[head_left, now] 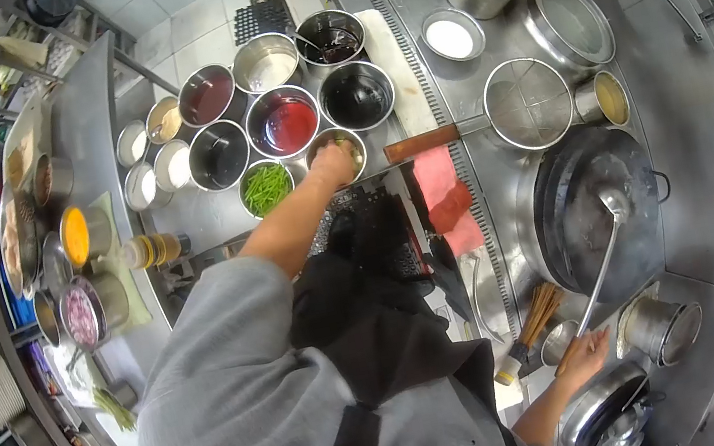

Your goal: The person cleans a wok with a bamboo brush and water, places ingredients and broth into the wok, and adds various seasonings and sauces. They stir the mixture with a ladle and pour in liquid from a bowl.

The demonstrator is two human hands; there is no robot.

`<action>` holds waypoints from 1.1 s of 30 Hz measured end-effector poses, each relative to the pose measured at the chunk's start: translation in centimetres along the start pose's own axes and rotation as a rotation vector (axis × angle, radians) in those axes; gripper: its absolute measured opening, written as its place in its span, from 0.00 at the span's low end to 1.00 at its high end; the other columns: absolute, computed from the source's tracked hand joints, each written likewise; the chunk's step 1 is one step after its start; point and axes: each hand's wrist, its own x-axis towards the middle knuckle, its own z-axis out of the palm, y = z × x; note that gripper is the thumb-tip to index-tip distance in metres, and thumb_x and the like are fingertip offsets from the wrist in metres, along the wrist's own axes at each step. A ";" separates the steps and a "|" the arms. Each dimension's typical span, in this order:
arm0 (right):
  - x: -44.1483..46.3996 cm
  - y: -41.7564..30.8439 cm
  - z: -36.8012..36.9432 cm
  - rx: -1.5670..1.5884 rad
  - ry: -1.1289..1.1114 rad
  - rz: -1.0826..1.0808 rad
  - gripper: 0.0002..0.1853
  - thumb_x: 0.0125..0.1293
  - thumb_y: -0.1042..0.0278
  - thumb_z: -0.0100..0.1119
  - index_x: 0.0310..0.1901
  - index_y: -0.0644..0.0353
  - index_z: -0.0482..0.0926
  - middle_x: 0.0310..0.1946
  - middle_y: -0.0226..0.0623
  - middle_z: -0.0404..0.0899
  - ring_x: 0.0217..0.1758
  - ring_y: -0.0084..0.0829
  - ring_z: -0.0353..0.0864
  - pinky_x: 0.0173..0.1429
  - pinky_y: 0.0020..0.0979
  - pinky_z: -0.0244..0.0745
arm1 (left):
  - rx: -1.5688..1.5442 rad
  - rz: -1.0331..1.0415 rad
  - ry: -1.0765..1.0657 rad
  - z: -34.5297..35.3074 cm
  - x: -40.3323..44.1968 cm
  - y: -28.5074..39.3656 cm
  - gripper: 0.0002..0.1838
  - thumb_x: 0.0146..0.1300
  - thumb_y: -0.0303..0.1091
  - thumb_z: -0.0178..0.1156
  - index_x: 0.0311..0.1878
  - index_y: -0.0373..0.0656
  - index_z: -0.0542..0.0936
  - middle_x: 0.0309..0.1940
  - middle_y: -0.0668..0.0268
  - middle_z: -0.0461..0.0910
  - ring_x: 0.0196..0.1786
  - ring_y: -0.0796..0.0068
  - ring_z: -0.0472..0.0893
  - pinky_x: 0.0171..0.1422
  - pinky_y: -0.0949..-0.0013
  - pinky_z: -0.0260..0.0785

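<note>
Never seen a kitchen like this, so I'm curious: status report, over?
Left hand in metal bowl. Right hand holding ladle, head in wok. Strainer beside wok, clear of ladle.

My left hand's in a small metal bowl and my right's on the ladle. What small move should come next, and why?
I'd probably lift the left hand straight up, clear of the bowl's rim: its fingers are already down inside. The right hand could stay put, holding the ladle with its head over the wok.
</note>
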 end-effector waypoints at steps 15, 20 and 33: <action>-3.1 -5.8 -1.5 0.061 -0.105 0.027 0.22 0.65 0.71 0.60 0.61 0.62 0.75 0.49 0.45 0.81 0.49 0.32 0.81 0.50 0.32 0.76 | -0.373 0.144 0.089 -3.5 -1.1 -2.7 0.17 0.57 0.32 0.56 0.50 0.47 0.81 0.37 0.47 0.82 0.44 0.49 0.82 0.51 0.52 0.74; -1.1 -6.5 -2.3 0.146 -0.089 0.032 0.22 0.64 0.72 0.59 0.61 0.62 0.75 0.48 0.44 0.82 0.47 0.30 0.81 0.46 0.30 0.76 | -0.745 -0.165 -0.117 -3.0 -1.0 -2.9 0.10 0.62 0.35 0.59 0.44 0.43 0.82 0.34 0.55 0.84 0.39 0.69 0.84 0.42 0.66 0.75; -0.8 4.4 -5.3 0.377 0.001 0.158 0.20 0.63 0.76 0.61 0.58 0.62 0.78 0.39 0.35 0.81 0.36 0.23 0.78 0.41 0.24 0.75 | -1.612 0.119 -0.480 -15.1 -2.6 24.1 0.10 0.66 0.34 0.60 0.46 0.38 0.78 0.37 0.66 0.80 0.37 0.75 0.79 0.42 0.72 0.73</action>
